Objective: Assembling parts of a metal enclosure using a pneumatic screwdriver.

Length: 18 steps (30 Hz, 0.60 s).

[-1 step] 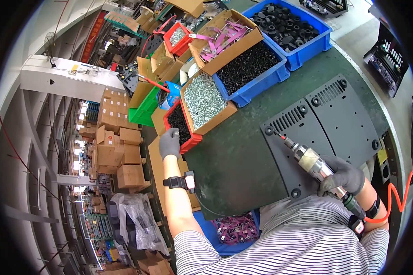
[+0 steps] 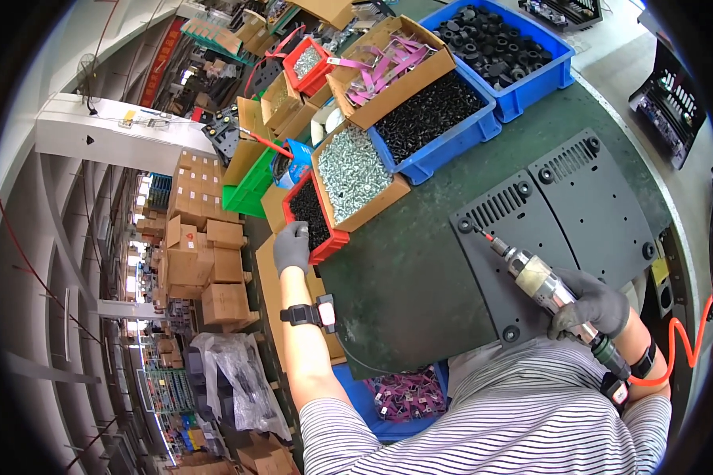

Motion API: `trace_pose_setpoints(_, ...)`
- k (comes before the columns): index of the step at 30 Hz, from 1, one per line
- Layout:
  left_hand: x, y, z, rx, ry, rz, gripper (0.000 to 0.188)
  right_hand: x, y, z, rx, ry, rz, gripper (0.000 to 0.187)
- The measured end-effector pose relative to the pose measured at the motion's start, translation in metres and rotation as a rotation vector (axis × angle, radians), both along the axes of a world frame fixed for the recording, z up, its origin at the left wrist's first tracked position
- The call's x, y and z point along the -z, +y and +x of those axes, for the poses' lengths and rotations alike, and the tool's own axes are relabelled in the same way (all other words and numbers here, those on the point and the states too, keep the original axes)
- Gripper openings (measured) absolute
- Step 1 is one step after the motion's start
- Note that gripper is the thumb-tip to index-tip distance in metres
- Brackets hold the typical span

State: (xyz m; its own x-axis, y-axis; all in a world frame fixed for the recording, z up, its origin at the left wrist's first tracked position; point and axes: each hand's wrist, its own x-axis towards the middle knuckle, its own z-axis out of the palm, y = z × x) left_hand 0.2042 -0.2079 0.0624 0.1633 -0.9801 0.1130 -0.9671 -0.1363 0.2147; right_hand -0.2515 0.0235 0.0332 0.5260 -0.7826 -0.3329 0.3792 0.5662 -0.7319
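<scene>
My right hand, in a dark grey glove, is wrapped round a pneumatic screwdriver. The tool's red-collared tip points up and left, close to a round foot at the corner of a black panel. A second black panel lies alongside it, also slotted and with round feet. At the left edge of a red bin of small black screws is my left hand, gloved too. Its fingers are curled together; whatever they may hold is hidden.
Beside the red bin stands a cardboard box of silver screws. Farther back are a blue bin of black screws, a box of pink strips and a blue bin of black round parts. An orange air hose curls at right.
</scene>
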Motion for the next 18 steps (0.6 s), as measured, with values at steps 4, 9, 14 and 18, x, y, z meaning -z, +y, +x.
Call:
trace_pose_setpoints(4, 0.011, -0.001, 0.012, 0.09, -0.114, 0.152, 0.034, 0.0, 0.0, 0.001, 0.004, 0.078, -0.041, 0.057)
trace_pose_setpoints(9, 0.005, -0.005, -0.008, 0.0, -0.044, 0.154, 0.027, -0.001, 0.001, 0.0, 0.002, 0.128, -0.13, 0.058)
trace_pose_setpoints(14, 0.016, 0.0, 0.012, -0.03, 0.039, 0.005, 0.02, -0.005, 0.002, 0.001, -0.02, 0.123, -0.077, 0.058)
trace_pose_setpoints(18, 0.003, 0.007, -0.01, -0.129, 0.324, -0.098, 0.019, 0.0, 0.002, -0.001, 0.019, 0.111, -0.117, 0.06)
